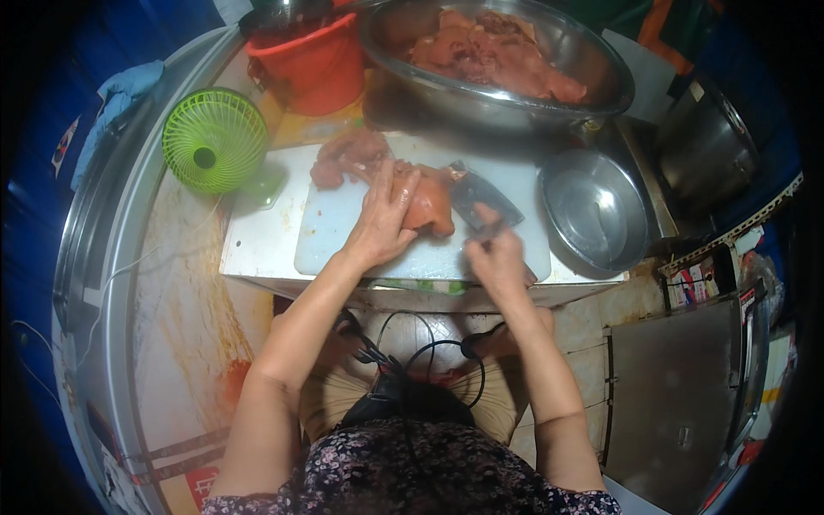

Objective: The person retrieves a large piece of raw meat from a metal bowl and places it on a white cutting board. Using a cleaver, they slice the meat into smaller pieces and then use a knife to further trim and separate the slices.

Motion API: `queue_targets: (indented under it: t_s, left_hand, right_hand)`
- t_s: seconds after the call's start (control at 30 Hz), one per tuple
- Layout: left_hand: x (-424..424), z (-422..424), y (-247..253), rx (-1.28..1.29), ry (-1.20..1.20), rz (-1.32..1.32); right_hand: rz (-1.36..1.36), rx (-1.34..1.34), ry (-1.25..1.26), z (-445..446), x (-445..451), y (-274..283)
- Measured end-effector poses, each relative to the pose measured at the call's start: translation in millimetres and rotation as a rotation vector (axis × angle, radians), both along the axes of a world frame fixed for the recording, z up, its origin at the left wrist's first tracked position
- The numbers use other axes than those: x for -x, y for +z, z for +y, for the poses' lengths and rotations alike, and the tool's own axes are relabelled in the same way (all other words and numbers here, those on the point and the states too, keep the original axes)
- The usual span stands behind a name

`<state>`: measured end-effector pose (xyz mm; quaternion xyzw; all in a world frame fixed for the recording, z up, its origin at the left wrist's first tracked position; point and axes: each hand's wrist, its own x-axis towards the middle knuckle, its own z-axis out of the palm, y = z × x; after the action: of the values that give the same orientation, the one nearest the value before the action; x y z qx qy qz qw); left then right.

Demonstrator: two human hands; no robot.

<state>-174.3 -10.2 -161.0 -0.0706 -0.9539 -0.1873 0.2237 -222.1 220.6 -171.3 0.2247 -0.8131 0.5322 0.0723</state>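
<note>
My left hand [383,222] lies with fingers spread on a piece of reddish-orange meat with skin [429,205], pressing it on a pale cutting board [335,244]. A looser lump of meat [351,154] sits at the board's upper left, touching that piece. To the right, my right hand [499,254] is closed on a knife; the hand and part of the tool are blurred. A broad dark blade [486,193], seemingly a cleaver's, lies over the board to the right of the meat. How the blade joins the grip is unclear.
A large steel basin [412,71] holding meat stands behind the board, beside a red bucket [309,64]. A smaller metal bowl [595,212] is at the right. A green fan [214,141] stands left, and a metal pot [705,148] far right. Black cables hang near my lap.
</note>
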Motion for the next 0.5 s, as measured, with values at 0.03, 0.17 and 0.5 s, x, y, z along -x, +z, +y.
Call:
queue_targets:
  t_s: [0.03,0.17,0.5]
  left_hand:
    - [1.6,0.0,1.1,0.028,-0.035,0.009]
    - [0.1,-9.3,14.0,0.101,-0.057,-0.113]
    - [-33.5,1.3,10.9,0.071,0.155,-0.076]
  right_hand:
    - [-0.065,-0.078,0.068,-11.6,-2.7,5.4]
    - [-0.064,0.043,0.048,-50.3,-12.6,3.6]
    - [0.183,-0.18,0.064,-56.9,-3.5,5.2]
